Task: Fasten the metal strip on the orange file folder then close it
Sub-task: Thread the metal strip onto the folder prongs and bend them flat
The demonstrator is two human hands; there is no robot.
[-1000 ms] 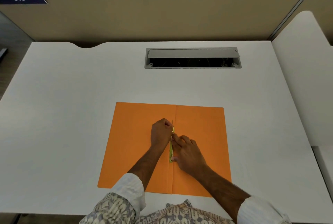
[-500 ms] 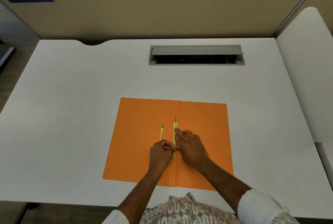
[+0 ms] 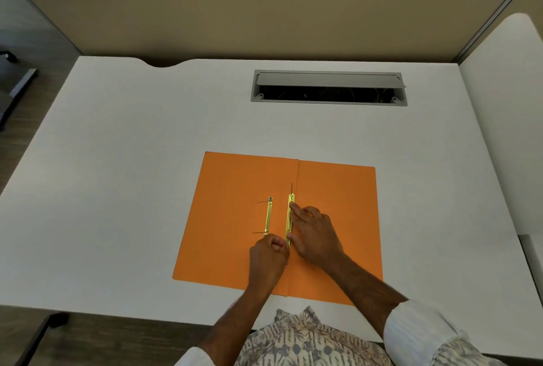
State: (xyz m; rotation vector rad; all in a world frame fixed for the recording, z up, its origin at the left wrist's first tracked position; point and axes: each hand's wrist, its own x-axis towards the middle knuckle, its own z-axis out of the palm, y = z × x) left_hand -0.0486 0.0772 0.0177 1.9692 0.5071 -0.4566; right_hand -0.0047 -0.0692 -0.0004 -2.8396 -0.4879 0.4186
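Hidden: my left hand (image 3: 269,257) covers the metal strip (image 3: 289,223) near end.
Folder: orange file folder (image 3: 235,218) open, flat.
Fingers: left curled, pinch unclear; right hand (image 3: 316,233) spread on strip.

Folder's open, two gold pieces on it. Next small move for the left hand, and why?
Probably: the left hand picks up the loose gold strip and carries it over to the fastener bar by the fold. The strip lies apart on the left flap of the orange folder, unfastened, while the right hand pins the bar. A prong stands free at the bar's far end.
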